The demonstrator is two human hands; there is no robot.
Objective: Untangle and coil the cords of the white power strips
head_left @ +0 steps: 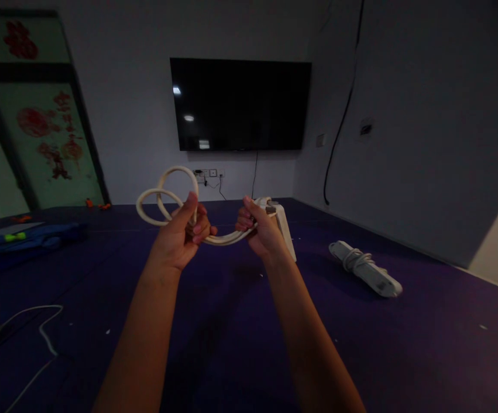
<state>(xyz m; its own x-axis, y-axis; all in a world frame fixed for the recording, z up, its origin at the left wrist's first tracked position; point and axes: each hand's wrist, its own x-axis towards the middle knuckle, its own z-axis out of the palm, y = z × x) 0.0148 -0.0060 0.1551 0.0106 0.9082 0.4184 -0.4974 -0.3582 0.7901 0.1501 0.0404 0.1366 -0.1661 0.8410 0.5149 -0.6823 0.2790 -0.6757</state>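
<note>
A cream-coloured cable [227,238] is stretched in a shallow sag between my two hands. My left hand [176,240] is closed around it, thumb up, and two loose loops stand out beyond its fingers to the left. Gripping the cable's other part is my right hand [265,230], also with the thumb raised. Just behind the right hand hangs a white power strip [287,232], partly hidden by that hand. What looks like a plug with metal prongs [271,207] shows at the top of the strip.
On the purple floor to the right lies another white power strip [380,280] wrapped in its cord. A thin white cord [45,332] trails at left, below blue cloth [38,234]. A television [240,106] hangs on the far wall above sockets [213,172].
</note>
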